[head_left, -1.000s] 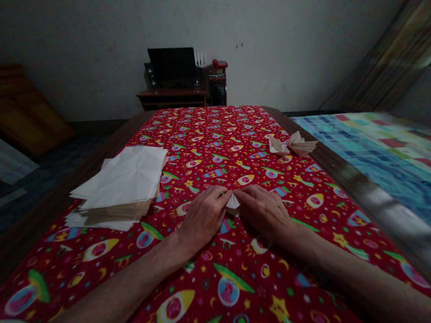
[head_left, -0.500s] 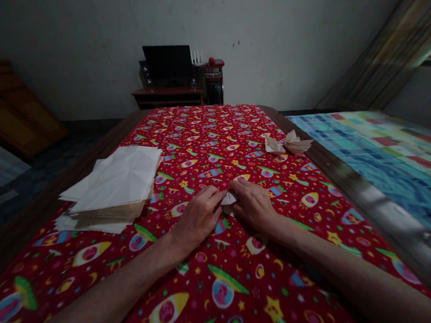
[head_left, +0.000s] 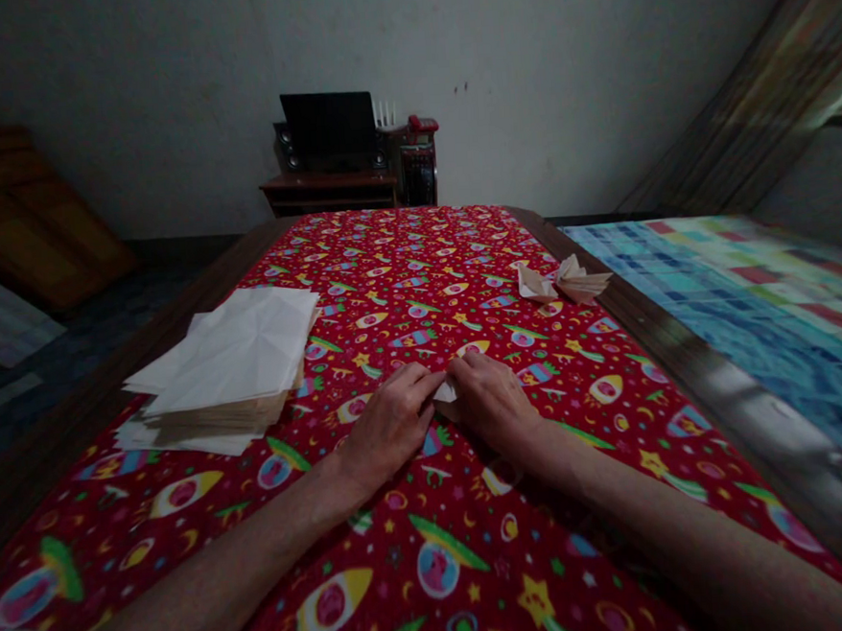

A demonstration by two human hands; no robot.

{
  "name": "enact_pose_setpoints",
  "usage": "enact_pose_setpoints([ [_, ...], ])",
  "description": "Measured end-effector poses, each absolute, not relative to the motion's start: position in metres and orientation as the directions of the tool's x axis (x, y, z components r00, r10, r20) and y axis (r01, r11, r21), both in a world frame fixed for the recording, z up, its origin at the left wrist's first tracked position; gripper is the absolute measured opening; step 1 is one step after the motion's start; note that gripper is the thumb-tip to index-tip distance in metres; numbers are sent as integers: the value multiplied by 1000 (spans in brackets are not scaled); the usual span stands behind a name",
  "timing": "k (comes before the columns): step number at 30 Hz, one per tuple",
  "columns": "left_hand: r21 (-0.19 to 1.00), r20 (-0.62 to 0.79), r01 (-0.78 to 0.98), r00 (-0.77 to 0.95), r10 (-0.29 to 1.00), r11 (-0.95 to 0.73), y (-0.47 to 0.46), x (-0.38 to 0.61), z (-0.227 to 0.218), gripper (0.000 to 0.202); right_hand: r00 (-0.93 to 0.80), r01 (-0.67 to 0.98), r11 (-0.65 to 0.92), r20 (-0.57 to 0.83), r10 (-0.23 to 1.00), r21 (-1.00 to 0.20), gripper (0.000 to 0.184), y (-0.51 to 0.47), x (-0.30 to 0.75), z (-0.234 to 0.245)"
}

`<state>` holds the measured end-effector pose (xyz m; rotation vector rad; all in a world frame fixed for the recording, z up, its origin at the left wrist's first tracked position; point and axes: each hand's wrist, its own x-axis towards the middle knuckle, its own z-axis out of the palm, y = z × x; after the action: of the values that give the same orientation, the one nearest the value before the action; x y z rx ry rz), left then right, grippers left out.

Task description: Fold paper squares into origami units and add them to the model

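Between my hands, over the middle of the red patterned cloth (head_left: 434,507), is a small piece of folded white paper (head_left: 445,392). My left hand (head_left: 393,414) pinches its left side, fingers closed. From the right, my right hand (head_left: 494,397) grips the same paper, its curled fingers covering much of it. How the paper is folded is mostly hidden. To the left lies a stack of creased paper sheets (head_left: 240,352), white on top and tan along the lower edges. Two folded paper pieces (head_left: 535,283) with pointed flaps sit at the right of the cloth.
A dark wooden table edge (head_left: 673,360) runs along the right, beside a bed with a checked cover (head_left: 737,303). At the far end stand a black monitor (head_left: 328,130) and a red telephone (head_left: 422,123). A wooden cabinet (head_left: 32,218) leans into view at left.
Both hands stay on the folded paper with only slight finger movement, and a little less of its white surface shows. The view has shifted slightly.
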<state>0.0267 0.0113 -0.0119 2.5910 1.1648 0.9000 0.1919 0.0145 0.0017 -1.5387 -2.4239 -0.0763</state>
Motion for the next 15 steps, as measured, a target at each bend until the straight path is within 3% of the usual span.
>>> enact_pose_setpoints([
  [10,331,410,645,560,721,-689,9,27,-6,20,-533,845,529,211,819,80,12,0,205,8],
  [15,219,387,672,606,695,-708,6,27,-6,19,-602,798,591,223,767,121,13,-3,214,8],
])
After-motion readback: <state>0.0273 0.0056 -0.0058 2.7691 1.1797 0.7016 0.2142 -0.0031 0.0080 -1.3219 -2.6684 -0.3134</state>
